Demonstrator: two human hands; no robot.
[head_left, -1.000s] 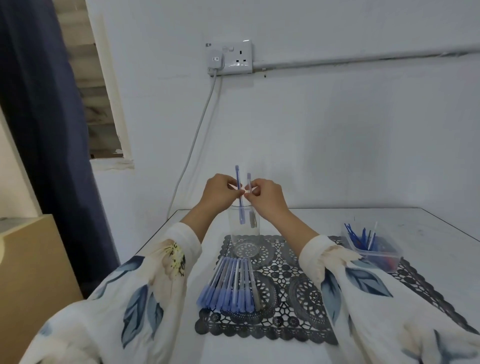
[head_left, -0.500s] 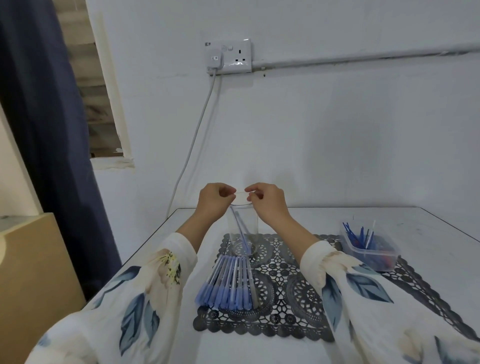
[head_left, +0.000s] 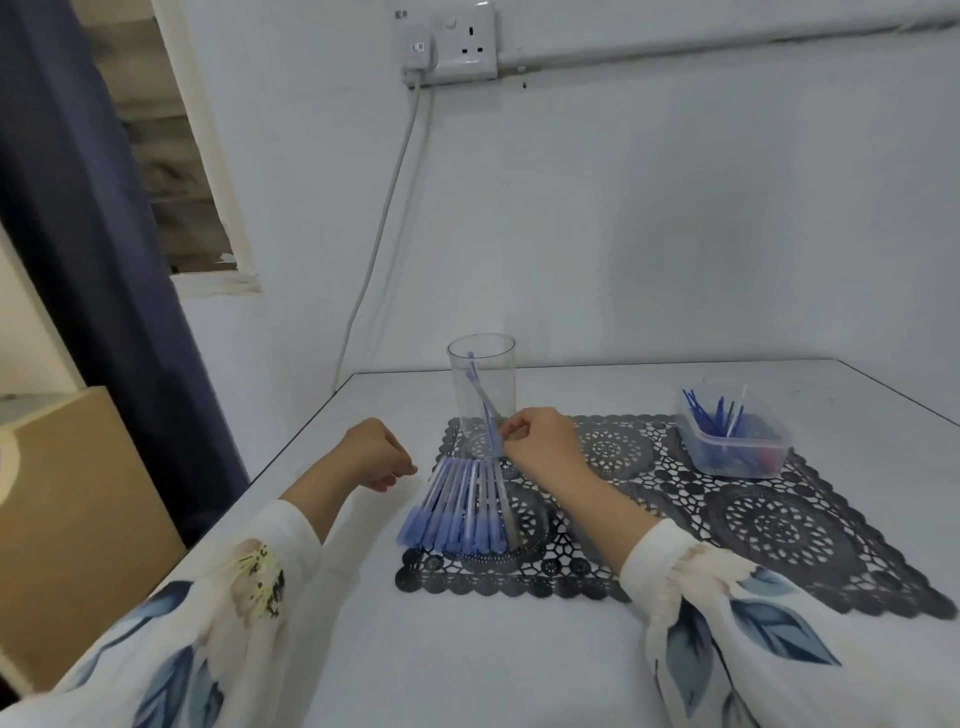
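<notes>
A clear plastic cup (head_left: 483, 400) stands at the back left of the black lace mat (head_left: 769, 525), with a blue pen (head_left: 480, 387) leaning inside it. In front of the cup lies a row of several pens (head_left: 457, 512) with blue caps toward me. My right hand (head_left: 545, 447) is low beside the cup, and its thumb and forefinger pinch the far end of the rightmost pen (head_left: 505, 499) in the row. Over the bare table left of the pens, my left hand (head_left: 371, 457) hovers with loosely curled fingers and holds nothing.
A small clear plastic box (head_left: 735, 447) with several blue refills stands on the mat's back right. The white table (head_left: 467, 649) meets the wall behind. A cable hangs from the wall socket (head_left: 452, 41) to the table's back left corner. A wooden cabinet (head_left: 78, 519) stands left.
Both hands came down from above the cup, leaving the pen inside it. The right hand went to the row of pens; the left dropped to the table's left side.
</notes>
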